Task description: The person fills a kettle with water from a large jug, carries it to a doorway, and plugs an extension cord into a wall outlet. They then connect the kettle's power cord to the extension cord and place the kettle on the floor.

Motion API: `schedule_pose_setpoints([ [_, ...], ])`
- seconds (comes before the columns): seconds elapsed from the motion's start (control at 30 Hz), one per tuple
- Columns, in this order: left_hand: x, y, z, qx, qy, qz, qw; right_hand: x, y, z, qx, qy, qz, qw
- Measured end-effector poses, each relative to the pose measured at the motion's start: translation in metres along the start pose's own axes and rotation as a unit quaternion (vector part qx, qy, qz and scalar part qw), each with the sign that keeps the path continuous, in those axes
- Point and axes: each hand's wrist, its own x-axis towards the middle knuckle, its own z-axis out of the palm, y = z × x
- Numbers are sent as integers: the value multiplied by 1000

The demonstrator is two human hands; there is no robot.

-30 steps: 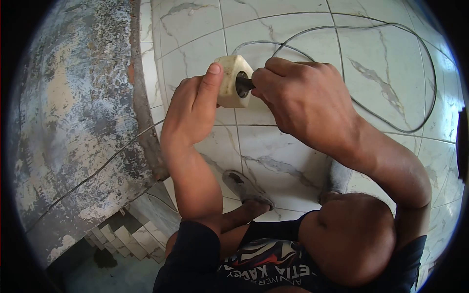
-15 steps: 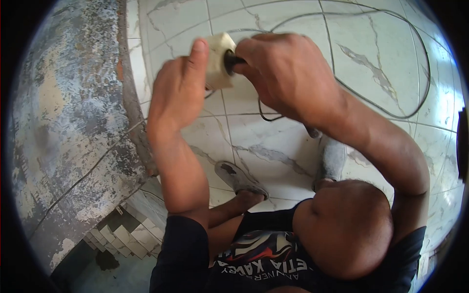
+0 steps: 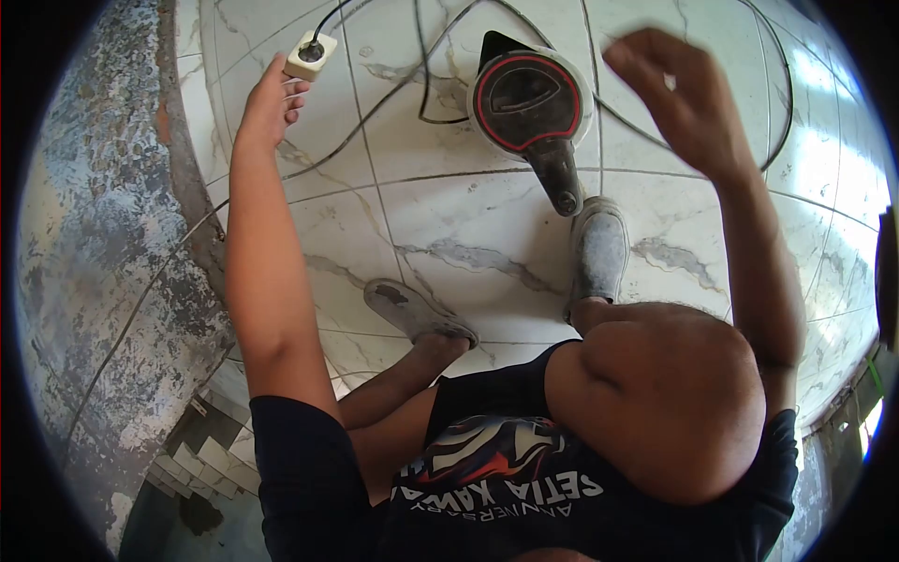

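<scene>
At the upper left, my left hand (image 3: 270, 105) holds a cream socket block (image 3: 310, 56) by its lower side. A black plug (image 3: 312, 50) sits in the block, with its cord rising from it. My right hand (image 3: 670, 89) is raised at the upper right, fingers loosely curved and apart, with nothing in it. Between the hands, a kettle (image 3: 529, 98) with a black lid, a red ring and a black handle stands on the tiled floor. My right hand does not touch it.
Dark cable (image 3: 365, 117) runs across the marble-patterned floor (image 3: 468, 220) and loops at the right. A worn, peeling concrete surface (image 3: 122, 234) borders the left. My shoes (image 3: 599, 248) are below the kettle. Stacked tile pieces (image 3: 211, 464) lie at the lower left.
My right hand has let go of the black plug and moved right. My left hand has moved left and up with the socket block. The kettle now shows whole.
</scene>
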Motion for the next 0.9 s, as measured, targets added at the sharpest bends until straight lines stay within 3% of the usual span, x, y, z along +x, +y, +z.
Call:
schedule_pose_setpoints([
  [0.03,2,-9,-7,-3,-2,-3,1000,-16,14,10,22,-4,-17,1000],
  [0.1,-2,-24,-13,-132,70,9,989,-46,20,21,93,-143,33,985],
  [0.17,-3,-32,-12,-135,81,27,987,-65,16,34,117,-219,69,966],
  [0.23,-12,-34,-7,-141,95,48,984,-78,15,52,113,-204,55,971],
  [0.3,-29,-36,7,-77,60,126,987,-74,8,56,89,-205,48,974],
  [0.5,-95,-45,26,33,126,205,970,-66,4,62,58,-242,30,968],
  [0.53,-95,-58,36,27,198,299,933,-67,7,63,78,-237,44,967],
  [0.6,-85,-79,54,-154,190,392,887,-66,5,65,109,-232,60,965],
  [0.63,-99,-73,72,-60,290,478,827,-68,4,68,99,-252,54,961],
  [0.67,-105,-70,91,-64,321,523,787,-71,6,71,121,-233,70,962],
  [0.73,-105,-59,131,-174,294,589,732,-75,13,66,142,-249,123,950],
  [0.8,-99,-57,167,-306,225,602,702,-77,14,65,121,-251,121,953],
  [0.83,-100,-61,182,-391,169,555,715,-78,14,63,112,-234,114,959],
  [0.87,-101,-65,198,-479,119,500,712,-79,15,58,130,-256,176,942],
  [0.9,-97,-72,205,-502,94,434,742,-80,19,53,118,-263,183,940],
])
